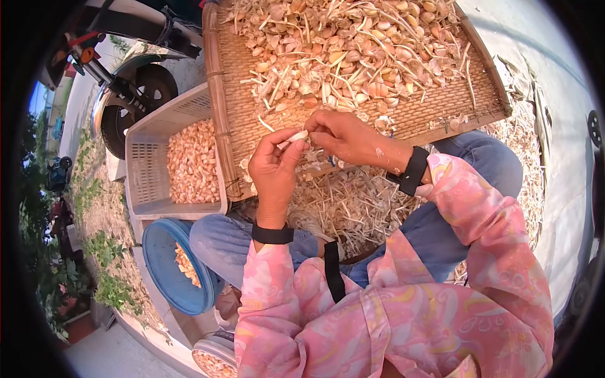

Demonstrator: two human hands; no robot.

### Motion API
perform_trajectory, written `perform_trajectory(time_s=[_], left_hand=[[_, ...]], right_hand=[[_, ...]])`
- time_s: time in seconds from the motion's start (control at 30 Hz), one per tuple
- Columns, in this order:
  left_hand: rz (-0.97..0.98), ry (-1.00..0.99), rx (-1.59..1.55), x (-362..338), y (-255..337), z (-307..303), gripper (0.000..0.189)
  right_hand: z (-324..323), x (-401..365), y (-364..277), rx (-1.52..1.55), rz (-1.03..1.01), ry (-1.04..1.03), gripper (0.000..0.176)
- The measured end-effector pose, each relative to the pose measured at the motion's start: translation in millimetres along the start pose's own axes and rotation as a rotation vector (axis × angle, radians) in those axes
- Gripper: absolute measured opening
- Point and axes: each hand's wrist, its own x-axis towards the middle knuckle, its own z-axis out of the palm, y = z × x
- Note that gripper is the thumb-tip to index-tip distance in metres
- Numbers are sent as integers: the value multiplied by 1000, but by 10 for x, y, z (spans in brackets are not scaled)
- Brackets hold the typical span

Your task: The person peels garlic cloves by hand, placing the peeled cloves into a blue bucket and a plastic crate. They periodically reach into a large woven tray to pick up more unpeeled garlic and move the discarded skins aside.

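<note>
My left hand (274, 170) and my right hand (350, 135) meet over the near edge of a woven bamboo tray (230, 94), both pinching one pale garlic clove (296, 136) between the fingertips. The tray carries a heap of garlic cloves, stems and papery skins (346, 47). Both wrists wear black bands below pink patterned sleeves. My knees in blue jeans sit under the tray.
A white plastic crate (146, 148) of peeled cloves stands left of the tray. A blue bucket (167, 264) with some cloves sits below it. Garlic skins and stems (353, 208) litter the ground between my legs. A motorbike wheel (135, 91) is at the upper left.
</note>
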Motion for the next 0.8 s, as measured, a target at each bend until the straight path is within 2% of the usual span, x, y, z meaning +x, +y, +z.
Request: perform_trajectory(time_s=[0.07, 0.17, 0.27, 0.47, 0.67, 0.8], left_hand=[[125, -25, 169, -31, -5, -13, 15], [397, -80, 442, 4, -14, -86, 17], [502, -162, 587, 3, 94, -133, 24], [563, -224, 635, -11, 161, -140, 28], [684, -313, 746, -13, 236, -21, 30], [579, -355, 731, -76, 223, -6, 28]], right_hand=[[-22, -56, -85, -70, -57, -107, 16], [2, -83, -45, -185, -186, -87, 15], [-34, -106, -92, -238, -161, -143, 14], [-75, -167, -215, -295, -133, -170, 16], [-40, -190, -113, -395, -150, -89, 20], [58, -183, -43, -353, -67, -54, 23]])
